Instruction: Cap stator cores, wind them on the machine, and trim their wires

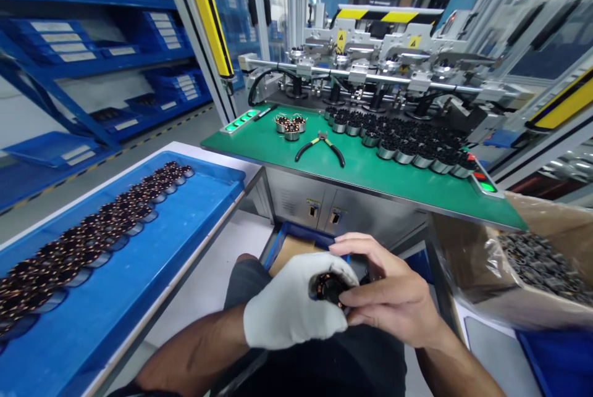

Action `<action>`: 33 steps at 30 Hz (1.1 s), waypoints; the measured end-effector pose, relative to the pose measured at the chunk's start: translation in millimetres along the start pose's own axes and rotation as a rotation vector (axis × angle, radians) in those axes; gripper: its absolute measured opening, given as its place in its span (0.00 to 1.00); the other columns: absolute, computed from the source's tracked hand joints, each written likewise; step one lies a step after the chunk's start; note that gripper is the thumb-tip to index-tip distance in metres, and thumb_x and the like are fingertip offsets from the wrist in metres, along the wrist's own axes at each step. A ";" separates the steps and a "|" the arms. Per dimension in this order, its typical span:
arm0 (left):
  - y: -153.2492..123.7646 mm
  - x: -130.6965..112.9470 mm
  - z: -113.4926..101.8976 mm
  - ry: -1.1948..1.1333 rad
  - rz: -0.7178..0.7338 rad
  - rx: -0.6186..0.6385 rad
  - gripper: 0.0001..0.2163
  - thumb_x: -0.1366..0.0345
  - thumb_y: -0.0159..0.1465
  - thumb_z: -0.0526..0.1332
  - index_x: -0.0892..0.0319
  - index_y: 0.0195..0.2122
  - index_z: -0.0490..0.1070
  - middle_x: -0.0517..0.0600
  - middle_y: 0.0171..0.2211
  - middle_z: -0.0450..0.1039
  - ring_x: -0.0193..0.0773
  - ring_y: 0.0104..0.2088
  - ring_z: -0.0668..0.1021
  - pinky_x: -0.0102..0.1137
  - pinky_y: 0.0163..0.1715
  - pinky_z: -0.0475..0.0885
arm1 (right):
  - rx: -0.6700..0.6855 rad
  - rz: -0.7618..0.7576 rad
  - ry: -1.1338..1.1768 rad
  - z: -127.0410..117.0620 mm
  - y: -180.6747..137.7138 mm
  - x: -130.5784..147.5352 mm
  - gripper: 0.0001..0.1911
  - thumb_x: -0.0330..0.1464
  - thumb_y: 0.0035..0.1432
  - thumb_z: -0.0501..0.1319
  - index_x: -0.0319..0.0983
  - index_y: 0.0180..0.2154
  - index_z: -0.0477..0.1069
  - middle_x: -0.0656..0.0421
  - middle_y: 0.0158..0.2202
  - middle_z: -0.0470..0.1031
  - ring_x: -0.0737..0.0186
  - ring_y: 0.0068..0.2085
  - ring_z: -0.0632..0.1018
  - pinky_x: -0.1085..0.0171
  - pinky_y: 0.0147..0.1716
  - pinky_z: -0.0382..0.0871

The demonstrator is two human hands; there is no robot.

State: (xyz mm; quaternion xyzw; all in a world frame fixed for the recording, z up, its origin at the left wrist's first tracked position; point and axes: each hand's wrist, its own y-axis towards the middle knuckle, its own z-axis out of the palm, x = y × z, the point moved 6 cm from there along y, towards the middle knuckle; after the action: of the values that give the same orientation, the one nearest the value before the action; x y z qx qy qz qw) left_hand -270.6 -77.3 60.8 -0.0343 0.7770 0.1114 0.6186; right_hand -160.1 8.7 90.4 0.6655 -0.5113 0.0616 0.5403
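Wrapped in a white glove, my left hand grips a motor stator with dark slots and copper windings, above my lap. My bare right hand holds the same stator from the right, thumb and fingers pressed against its side. Fingers of both hands cover much of the part. Beyond my hands, on the green bench top, pliers with black and yellow handles lie spread. A small group of copper-wound stators sits behind the pliers.
Rows of black-topped stators stand on the bench before a machine. At left, a blue tray holds many wound stators. A plastic-lined carton of dark parts stands at right. Blue shelves rise far left.
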 end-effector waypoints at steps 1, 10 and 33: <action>-1.1 1.0 -2.5 0.013 0.006 -0.025 0.12 0.70 0.51 0.67 0.54 0.38 0.78 0.47 0.33 0.80 0.44 0.32 0.82 0.36 0.31 0.78 | -0.005 -0.008 -0.024 0.2 1.2 1.9 0.04 0.33 0.58 0.67 0.44 0.38 0.80 0.52 0.52 0.75 0.50 0.55 0.74 0.46 0.50 0.73; -1.0 2.9 -3.8 0.153 0.038 -0.232 0.10 0.70 0.57 0.60 0.53 0.38 0.77 0.49 0.34 0.79 0.43 0.36 0.81 0.37 0.39 0.79 | -0.283 -0.141 -0.480 5.5 -16.4 31.8 0.18 0.20 0.54 0.64 0.40 0.46 0.77 0.54 0.36 0.76 0.58 0.38 0.76 0.56 0.34 0.75; 5.8 29.8 -3.6 -0.292 -0.225 0.214 0.31 0.41 0.67 0.44 0.63 0.32 0.75 0.56 0.27 0.77 0.38 0.25 0.78 0.29 0.24 0.72 | -0.460 0.050 -0.267 9.4 -18.3 16.8 0.11 0.18 0.58 0.55 0.38 0.37 0.68 0.58 0.30 0.71 0.65 0.31 0.74 0.65 0.28 0.72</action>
State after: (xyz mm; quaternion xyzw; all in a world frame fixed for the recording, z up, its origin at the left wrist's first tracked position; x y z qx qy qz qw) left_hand -282.1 -69.9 33.5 -0.0386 0.6778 -0.0376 0.7333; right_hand -143.0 -10.9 85.2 0.5145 -0.5948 -0.1314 0.6035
